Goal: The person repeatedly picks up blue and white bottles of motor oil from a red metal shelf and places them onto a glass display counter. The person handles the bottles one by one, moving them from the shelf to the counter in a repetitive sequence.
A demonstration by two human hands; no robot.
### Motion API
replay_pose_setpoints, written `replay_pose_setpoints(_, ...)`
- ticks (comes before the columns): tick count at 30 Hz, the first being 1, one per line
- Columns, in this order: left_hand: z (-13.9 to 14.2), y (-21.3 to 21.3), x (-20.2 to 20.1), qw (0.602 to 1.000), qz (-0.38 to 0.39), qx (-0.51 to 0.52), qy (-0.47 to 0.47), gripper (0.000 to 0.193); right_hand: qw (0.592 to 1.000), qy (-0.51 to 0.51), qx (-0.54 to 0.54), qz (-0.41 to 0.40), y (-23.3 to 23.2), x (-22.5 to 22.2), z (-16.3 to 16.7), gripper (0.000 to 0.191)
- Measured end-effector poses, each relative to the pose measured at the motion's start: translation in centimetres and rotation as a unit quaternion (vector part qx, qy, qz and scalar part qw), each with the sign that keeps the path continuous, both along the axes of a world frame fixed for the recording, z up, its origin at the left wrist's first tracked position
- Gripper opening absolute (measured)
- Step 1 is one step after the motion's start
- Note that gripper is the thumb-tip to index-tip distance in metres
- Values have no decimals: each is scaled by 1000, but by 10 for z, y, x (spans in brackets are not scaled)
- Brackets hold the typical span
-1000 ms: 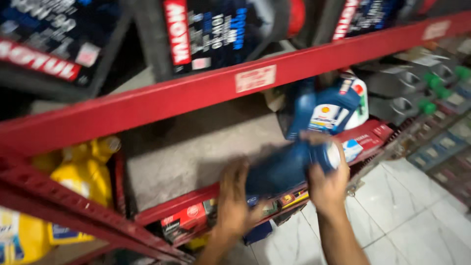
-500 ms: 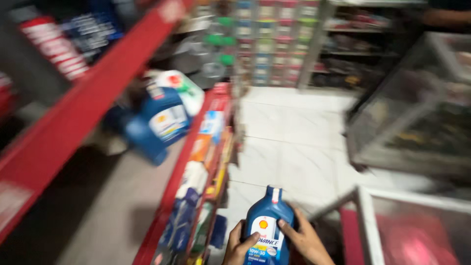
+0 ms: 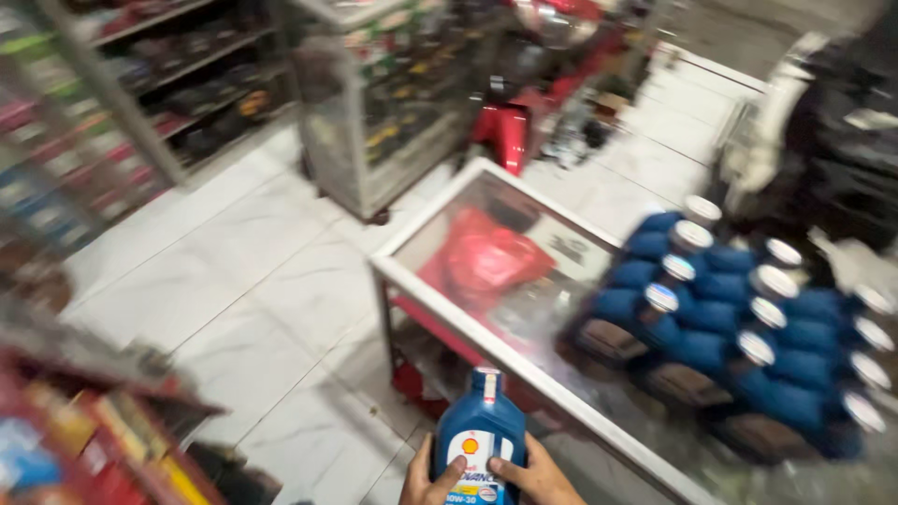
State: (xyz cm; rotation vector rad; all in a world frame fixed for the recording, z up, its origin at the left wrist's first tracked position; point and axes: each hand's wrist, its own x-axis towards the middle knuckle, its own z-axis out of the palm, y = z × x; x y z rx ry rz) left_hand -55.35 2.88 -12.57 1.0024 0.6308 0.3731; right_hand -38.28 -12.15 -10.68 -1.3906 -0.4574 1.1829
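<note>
Bottle [image 3: 480, 432], blue with a label on its front and a pale cap, stands upright at the bottom of my head view, held between both hands just in front of the glass table's [image 3: 468, 323] white-framed edge. My left hand [image 3: 428, 482] wraps its left side, thumb laid across the label, grip closed on it. My right hand [image 3: 535, 479] closes on the right side, fingers curled against the plastic. On the table, well apart to the right, stands a cluster of blue bottles [image 3: 748, 346] with pale caps. Beneath the glass lies something red [image 3: 486, 257]. White floor tiles [image 3: 253, 290] run to the left, toward blurred shelves [image 3: 84, 131].
</note>
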Motion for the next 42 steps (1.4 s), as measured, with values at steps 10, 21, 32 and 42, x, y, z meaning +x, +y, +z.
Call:
replay_pose_setpoints(10, 75, -83, 103, 962, -173, 187, -94, 70, 950, -86, 62, -294, -130, 26, 36, 70)
replay_pose_setpoints(21, 114, -124, 193, 918, -48, 385, -79, 98, 927, -235, 122, -265, -113, 123, 74, 70)
replay_pose_setpoints(32, 90, -127, 235, 877, -30, 478, 38, 136, 846, -477, -23, -239, -102, 155, 84, 77)
replay_pose_setpoints(42, 84, -124, 276, 871, -80, 478, 83, 137, 828, -491, -88, -257, -119, 180, 60, 64)
